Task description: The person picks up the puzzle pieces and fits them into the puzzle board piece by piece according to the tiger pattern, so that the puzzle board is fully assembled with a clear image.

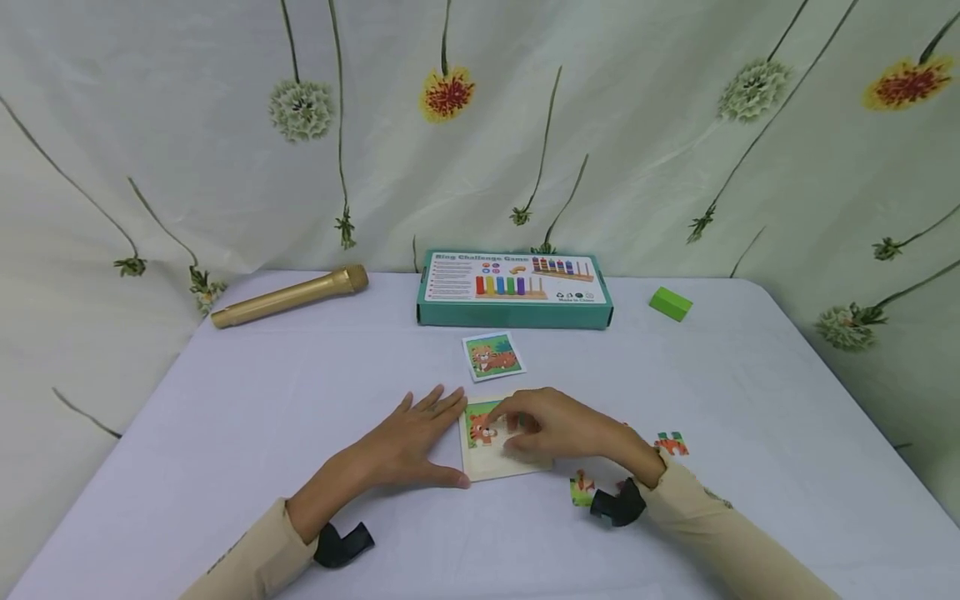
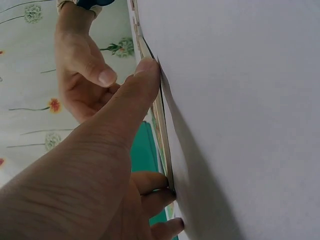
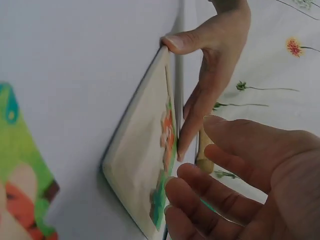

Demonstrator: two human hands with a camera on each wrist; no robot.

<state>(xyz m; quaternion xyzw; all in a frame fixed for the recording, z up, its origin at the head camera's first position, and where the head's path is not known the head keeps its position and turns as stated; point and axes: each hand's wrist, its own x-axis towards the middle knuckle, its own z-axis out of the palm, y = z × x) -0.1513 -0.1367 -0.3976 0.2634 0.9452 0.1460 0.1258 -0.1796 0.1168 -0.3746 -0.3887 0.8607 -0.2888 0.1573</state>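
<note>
A shallow wooden puzzle board (image 1: 491, 468) lies on the white table, with tiger-picture pieces (image 1: 480, 428) set along its far side and bare wood nearer. My left hand (image 1: 408, 442) rests at the board's left edge, thumb and fingertips touching it, fingers fairly straight. Over the board hovers my right hand (image 1: 558, 425), its fingers loosely bent. In the right wrist view the thumb and fingers (image 3: 195, 200) stand apart, with nothing seen between them. A loose puzzle piece (image 1: 671, 443) lies right of the right wrist, and another loose piece (image 1: 581, 490) lies nearer; others are partly hidden.
Beyond the board lies a tiger picture card (image 1: 493, 357). A teal game box (image 1: 514, 313) stands at the table's back, between a gold microphone (image 1: 292, 298) on the left and a green block (image 1: 671, 304) on the right. A flowered cloth hangs behind.
</note>
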